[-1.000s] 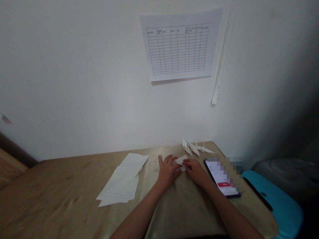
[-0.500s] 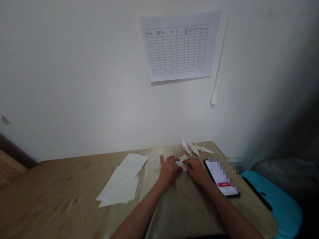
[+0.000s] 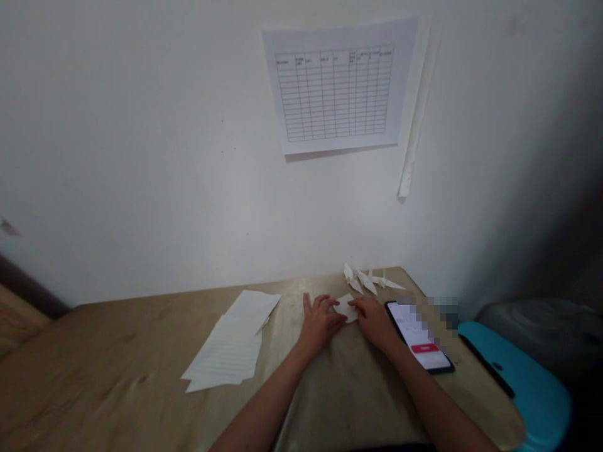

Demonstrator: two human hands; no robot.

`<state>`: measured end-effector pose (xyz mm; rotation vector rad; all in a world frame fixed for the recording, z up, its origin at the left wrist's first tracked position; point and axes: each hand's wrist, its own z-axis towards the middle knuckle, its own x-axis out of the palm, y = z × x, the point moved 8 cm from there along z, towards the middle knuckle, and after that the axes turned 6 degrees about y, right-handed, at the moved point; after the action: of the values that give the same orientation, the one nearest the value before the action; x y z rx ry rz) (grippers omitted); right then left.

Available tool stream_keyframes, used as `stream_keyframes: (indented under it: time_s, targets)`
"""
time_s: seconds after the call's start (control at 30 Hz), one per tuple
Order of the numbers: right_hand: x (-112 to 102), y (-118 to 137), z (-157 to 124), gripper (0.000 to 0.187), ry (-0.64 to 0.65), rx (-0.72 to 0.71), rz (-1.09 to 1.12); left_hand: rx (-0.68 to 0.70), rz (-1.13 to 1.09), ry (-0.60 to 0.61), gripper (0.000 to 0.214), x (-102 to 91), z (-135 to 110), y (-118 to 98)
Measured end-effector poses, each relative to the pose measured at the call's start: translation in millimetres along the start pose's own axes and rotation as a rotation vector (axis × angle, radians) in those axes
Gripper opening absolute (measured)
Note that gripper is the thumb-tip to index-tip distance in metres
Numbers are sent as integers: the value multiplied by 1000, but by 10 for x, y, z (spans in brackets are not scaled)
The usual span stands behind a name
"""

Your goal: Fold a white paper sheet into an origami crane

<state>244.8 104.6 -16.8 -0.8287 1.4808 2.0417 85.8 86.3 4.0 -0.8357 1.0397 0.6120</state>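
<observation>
A small piece of folded white paper (image 3: 345, 306) lies on the table between my two hands. My left hand (image 3: 321, 319) grips its left side between thumb and forefinger, while the little finger sticks out to the left. At the paper's right side, my right hand (image 3: 372, 317) is closed with its fingertips on the edge. The exact folds are too small to make out. Just beyond the hands sit several folded white paper cranes (image 3: 365, 280) in a cluster.
Sheets of lined paper (image 3: 230, 342) lie left of my hands on the brown table (image 3: 117, 364). A phone with a lit screen (image 3: 419, 333) is beside my right forearm. A printed table sheet (image 3: 339, 94) hangs on the wall. Past the right edge stands a turquoise object (image 3: 527, 383).
My right fingertips have shifted slightly to the right along the paper, so a little more of it shows. The left hand has barely moved.
</observation>
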Motion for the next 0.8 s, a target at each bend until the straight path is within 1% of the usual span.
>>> stream_keyframes:
  time_s: [0.07,0.17,0.3,0.4,0.47,0.67,0.8]
  targets:
    - [-9,5,-4,46,-7,-2,10,4,-3,-1,12,5,3,2]
    - [-18,5,-6,46,-16,-13,22,-4,-36,-6,14,4,12,29]
    - [-54,25,-7,43,-45,-48,22,-56,-172,4,19,-11,17,143]
    - [-75,64,-8,38,-56,-92,23,-99,-299,67,26,-18,-12,251]
    - [-65,71,-8,37,-42,-99,10,-114,-341,112,26,-40,-44,306]
    - [37,62,-20,43,39,-101,-23,-123,-299,146,21,-150,-111,447]
    - [87,85,-37,46,69,-134,-25,-114,-253,159,21,-150,-127,559]
